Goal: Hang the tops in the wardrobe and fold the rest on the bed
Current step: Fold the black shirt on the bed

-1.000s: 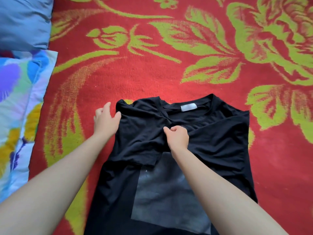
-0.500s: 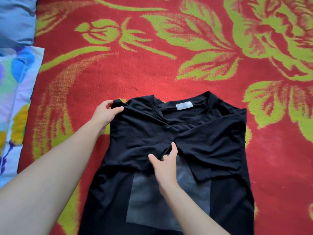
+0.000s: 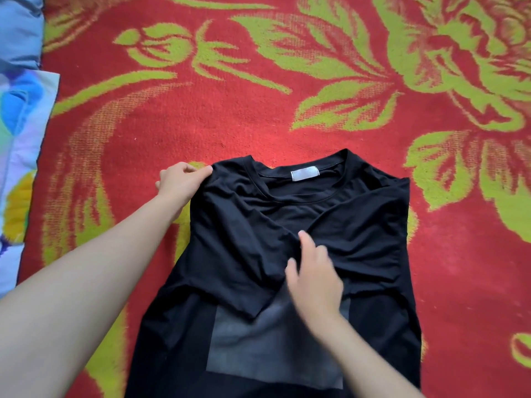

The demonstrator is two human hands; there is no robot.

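Note:
A black T-shirt with a grey square print and a white neck label lies front-up on the red and green floral blanket. Both sleeves are folded in over the chest. My left hand pinches the shirt's left shoulder fold at its top corner. My right hand lies on the middle of the chest where the two sleeves meet, fingers spread and fairly straight, slightly blurred.
A light blue pillow sits at the top left corner. Below it a multicoloured patterned cloth runs along the blanket's left edge. Bare blanket stretches beyond the collar and to the shirt's right.
My right hand has let go of the left sleeve's end, slid down and opened flat on the chest. My left hand now pinches the shoulder corner instead of resting beside it.

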